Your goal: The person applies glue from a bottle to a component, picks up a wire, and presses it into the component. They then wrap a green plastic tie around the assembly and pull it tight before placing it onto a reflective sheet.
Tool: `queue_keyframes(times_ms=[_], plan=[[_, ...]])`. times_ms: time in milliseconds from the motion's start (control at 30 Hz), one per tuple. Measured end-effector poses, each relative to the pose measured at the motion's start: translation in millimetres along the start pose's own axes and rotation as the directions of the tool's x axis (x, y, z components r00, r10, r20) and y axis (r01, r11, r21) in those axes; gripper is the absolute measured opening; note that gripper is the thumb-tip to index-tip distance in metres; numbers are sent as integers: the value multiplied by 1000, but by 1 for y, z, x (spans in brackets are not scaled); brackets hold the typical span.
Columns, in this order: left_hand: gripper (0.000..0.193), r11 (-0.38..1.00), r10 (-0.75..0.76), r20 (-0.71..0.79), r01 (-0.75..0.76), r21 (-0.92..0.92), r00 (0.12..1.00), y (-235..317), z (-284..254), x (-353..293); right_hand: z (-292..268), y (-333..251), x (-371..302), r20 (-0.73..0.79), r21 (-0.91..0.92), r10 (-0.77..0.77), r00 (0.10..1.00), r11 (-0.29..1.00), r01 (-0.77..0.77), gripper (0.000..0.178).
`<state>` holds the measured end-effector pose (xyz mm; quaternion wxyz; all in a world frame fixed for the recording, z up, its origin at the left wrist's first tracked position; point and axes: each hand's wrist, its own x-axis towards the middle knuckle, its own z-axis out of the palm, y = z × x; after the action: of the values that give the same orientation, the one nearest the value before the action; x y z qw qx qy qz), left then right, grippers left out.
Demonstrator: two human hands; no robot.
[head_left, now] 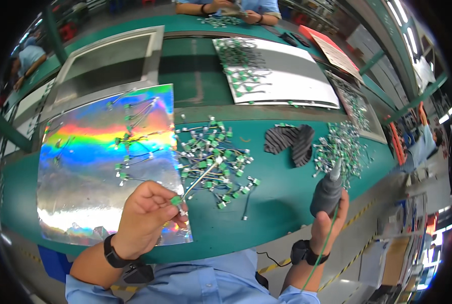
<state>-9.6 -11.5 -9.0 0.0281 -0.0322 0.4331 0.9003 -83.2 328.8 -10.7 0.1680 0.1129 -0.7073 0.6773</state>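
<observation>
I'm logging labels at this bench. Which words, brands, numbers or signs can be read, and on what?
No text can be read.
Red-edged sheet, upper right: any print is too small and blurred to read.
Dark bottle in the right hand: no lettering can be made out.
Green connector in the left hand: too small to tell.

Before you curves a green table (pixel 271 202); on your right, yellow-and-black tape (pixel 361 217) crosses grey floor (pixel 355 245), under bright tube lights (pixel 411 39).
</observation>
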Motion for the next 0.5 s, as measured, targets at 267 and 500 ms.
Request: queue_keyframes(times_ms=[267, 500], plan=[[15, 983, -19, 24, 23, -183, 1000, 6, -4, 1, 45, -23, 4, 85, 179, -103, 991, 980, 87, 68], [14, 974, 7, -10, -9, -227, 1000, 8, -6, -1, 93, -32, 9, 192, 580, 102, 976, 791, -197, 75]])
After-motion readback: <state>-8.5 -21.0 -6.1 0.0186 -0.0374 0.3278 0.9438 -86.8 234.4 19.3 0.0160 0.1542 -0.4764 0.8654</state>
